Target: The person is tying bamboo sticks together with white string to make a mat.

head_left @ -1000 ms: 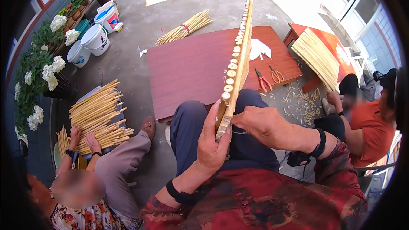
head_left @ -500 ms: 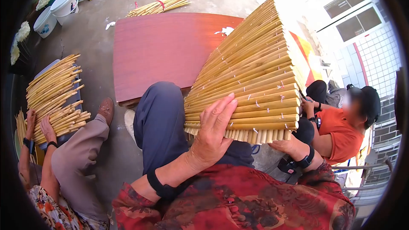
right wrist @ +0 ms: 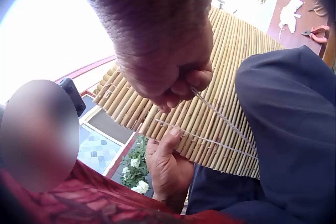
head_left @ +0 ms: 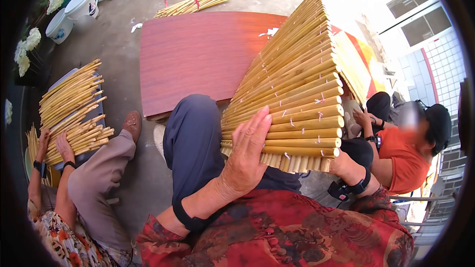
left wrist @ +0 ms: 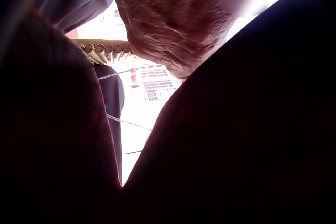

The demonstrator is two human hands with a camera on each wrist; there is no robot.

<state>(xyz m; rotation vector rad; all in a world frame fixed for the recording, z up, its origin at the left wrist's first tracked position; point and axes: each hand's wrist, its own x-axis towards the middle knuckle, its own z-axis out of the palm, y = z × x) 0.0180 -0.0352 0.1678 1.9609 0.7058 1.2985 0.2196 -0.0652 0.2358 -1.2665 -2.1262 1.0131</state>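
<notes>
A panel of sticks (head_left: 292, 94), tied with white string, stands tilted above the lap. My left hand (head_left: 246, 153) grips its near edge: fingers flat on the face in the head view, thumb on the other face in the right wrist view. Mostly hidden behind the panel is my right hand (head_left: 341, 165). In the right wrist view the right hand (right wrist: 168, 66) has curled fingers pinching a white string (right wrist: 223, 116), which runs along the panel's other face. The left wrist view is mostly dark, with the panel's stick ends (left wrist: 107, 49) showing.
A reddish table (head_left: 193, 54) stands ahead, with a tied stick bundle (head_left: 195, 2) beyond. Pliers (right wrist: 316, 34) lie on the table. At left, a person's hands rest on loose sticks (head_left: 74, 104); buckets (head_left: 81, 4) stand behind. A person in orange (head_left: 403, 160) sits at right.
The panel has turned from edge-on to showing its broad face. My right hand has gone from beside its lower edge to behind it. The left fingers now lie across the face.
</notes>
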